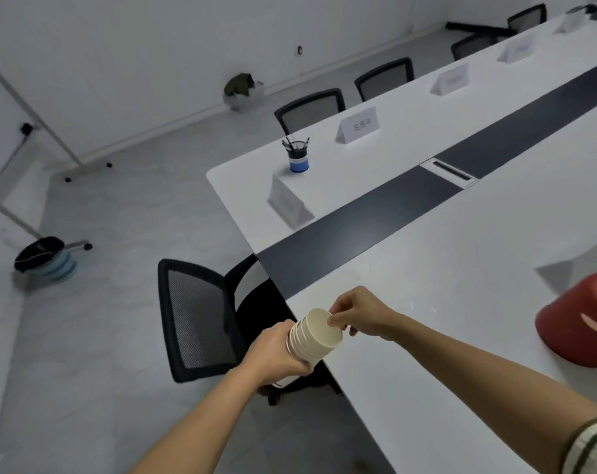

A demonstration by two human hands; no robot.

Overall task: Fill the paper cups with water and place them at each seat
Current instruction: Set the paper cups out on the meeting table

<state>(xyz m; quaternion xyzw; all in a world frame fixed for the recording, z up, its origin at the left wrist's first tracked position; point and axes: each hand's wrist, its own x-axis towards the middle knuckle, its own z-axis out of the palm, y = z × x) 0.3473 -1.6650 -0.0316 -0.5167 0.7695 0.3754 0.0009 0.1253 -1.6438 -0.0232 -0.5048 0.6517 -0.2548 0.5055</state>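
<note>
We hold the stack of paper cups (312, 340) in the air just over the near edge of the white table (461, 285), above the black mesh chair (198, 316) pushed in at the table's end. The stack is tilted, its open mouth turned up and to the right.

Our left hand (276, 350) grips the stack from the left. Its fingers are curled round the lower cups, so the base is hidden in the palm and only the rims and the topmost cup (322, 326) stick out. Our right hand (358, 313) comes in from the right over the tabletop. Its fingertips (335, 319) are pressed together on the right side of the topmost cup's rim, pinching the edge, while the other fingers are curled loosely behind. The cups lie between the two hands, with the left hand round the body and the right hand at the lip.

To the far right a red container (584, 323) sits on the table, well apart from the cups. Farther along the table we see a blue and black pen pot (298, 159) and white folded name cards (358, 124). A bin with a black liner (42, 256) stands on the floor at the left.
</note>
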